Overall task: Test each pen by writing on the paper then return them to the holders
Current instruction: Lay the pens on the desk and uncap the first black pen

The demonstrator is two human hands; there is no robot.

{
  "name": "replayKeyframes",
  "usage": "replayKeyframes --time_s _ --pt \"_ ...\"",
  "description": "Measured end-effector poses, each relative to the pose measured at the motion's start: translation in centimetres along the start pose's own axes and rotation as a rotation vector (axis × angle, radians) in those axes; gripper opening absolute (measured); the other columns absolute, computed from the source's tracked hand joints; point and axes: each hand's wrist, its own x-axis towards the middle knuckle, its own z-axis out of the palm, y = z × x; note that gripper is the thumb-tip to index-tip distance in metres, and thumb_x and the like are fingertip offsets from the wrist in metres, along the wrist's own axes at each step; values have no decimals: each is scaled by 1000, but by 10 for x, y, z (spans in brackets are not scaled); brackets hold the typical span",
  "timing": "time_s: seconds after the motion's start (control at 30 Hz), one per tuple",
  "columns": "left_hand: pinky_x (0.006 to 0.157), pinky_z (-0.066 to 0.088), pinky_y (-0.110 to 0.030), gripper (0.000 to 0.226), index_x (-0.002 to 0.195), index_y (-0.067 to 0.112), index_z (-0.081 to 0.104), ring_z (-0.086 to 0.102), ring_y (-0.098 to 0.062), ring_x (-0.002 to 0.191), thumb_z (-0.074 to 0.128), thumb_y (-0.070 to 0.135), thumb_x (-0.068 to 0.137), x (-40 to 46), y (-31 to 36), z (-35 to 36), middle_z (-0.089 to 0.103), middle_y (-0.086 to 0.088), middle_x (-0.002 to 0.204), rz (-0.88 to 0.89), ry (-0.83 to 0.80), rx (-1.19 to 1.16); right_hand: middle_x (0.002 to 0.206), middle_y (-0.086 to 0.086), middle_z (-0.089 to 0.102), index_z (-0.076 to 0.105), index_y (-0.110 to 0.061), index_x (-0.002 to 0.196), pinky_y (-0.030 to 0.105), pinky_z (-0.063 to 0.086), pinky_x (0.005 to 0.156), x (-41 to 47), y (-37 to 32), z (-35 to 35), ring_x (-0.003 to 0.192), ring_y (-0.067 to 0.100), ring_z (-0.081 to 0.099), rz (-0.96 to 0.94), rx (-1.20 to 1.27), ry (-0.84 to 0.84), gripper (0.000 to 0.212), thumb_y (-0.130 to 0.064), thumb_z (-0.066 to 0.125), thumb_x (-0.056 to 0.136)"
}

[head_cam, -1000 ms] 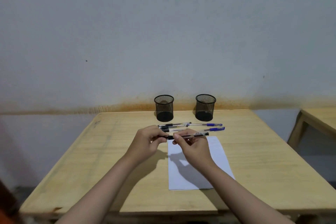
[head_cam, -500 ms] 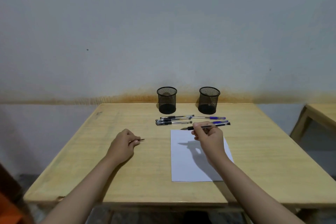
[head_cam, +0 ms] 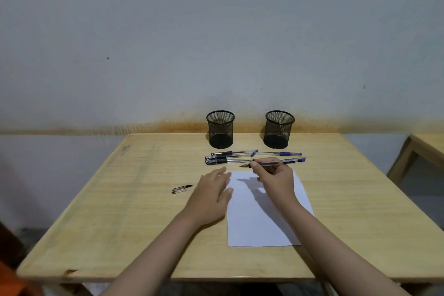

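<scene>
Pen [head_cam: 271,164] w/ black grip is pinched in the right hand [head_cam: 276,175], uncapped, nib pointing left, held just above the top edge of the paper [head_cam: 259,221]; whether the nib touches the sheet can't be told. Its cap [head_cam: 181,189] is left lying on the counter [head_cam: 120,211] to the left, apart from everything else. Left hand [head_cam: 211,197] is laid flat w/ fingers straight & relaxed, nothing held, fingertips on the paper's left edge. Rest of the pens [head_cam: 230,158] are lined up in a small bunch btwn the paper and the holders, black-capped ones on the left, two blue-capped ones [head_cam: 286,154] sticking out to the right; exact count is hard to tell. Two black mesh holders, left holder [head_cam: 220,129] & right holder [head_cam: 278,129], are stood upright at the back edge of the counter, near the wall; no pens are seen in either.
</scene>
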Motion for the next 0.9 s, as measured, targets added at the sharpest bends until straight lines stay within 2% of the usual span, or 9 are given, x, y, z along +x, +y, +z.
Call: replayKeyframes --time_s 0.07,0.13,0.23,0.33,0.43,0.5,0.57,0.73,0.9 --pt "117 1 -45 61 147 22 19 15 -12 143 41 41 94 6 0 8 20 8 155 -54 -85 80 81 4 70 70 -13 86 29 54 76 5 3 1 78 16 65 24 -13 36 5 -16 73 82" --pt "117 -3 -45 65 148 22 14 9 -12 145 38 48 93 10 -3 13 13 7 158 -97 -136 182 78 4 70 70 -13 84 33 54 77 11 5 3 78 17 66 40 -20 60 5 -17 73 82" --pt "118 -3 -46 65 146 22 21 5 -12 145 35 54 92 11 -5 16 10 6 158 -97 -144 248 69 5 66 66 -10 77 32 52 69 23 5 11 71 18 63 18 -53 56 11 -17 72 83" --pt "117 -2 -46 65 145 26 25 5 -12 145 37 58 89 10 -4 16 10 7 158 -89 -121 238 68 8 63 57 -11 72 25 54 58 35 6 26 60 16 66 86 -16 -10 17 -10 67 85" --pt "117 -2 -45 68 144 27 27 4 -12 145 41 61 87 9 -4 16 9 7 158 -96 -102 222 67 9 61 55 -6 72 30 56 63 41 13 41 61 17 65 96 -54 -80 14 0 62 83" --pt "117 -1 -44 71 145 26 25 4 -11 145 41 62 86 10 -3 17 9 8 158 -99 -95 221 65 9 56 55 1 73 19 52 54 43 16 46 58 9 59 32 -150 -100 13 0 64 82" --pt "118 -1 -44 72 146 27 23 3 -11 145 41 62 86 10 -4 17 8 8 158 -100 -96 223 59 8 54 53 2 70 13 46 45 44 19 49 47 3 57 24 -165 -85 21 -3 69 81" --pt "118 2 -42 71 145 30 24 5 -9 145 41 63 85 10 -5 17 9 10 158 -111 -91 216 56 16 53 46 -5 66 27 50 46 49 31 48 44 21 61 137 -27 -50 25 2 64 82" --pt "118 3 -42 71 145 31 23 5 -9 145 40 64 85 11 -4 17 8 11 158 -116 -95 225 59 22 52 43 -5 67 28 48 46 51 33 47 46 26 58 122 -39 -124 24 7 59 80"
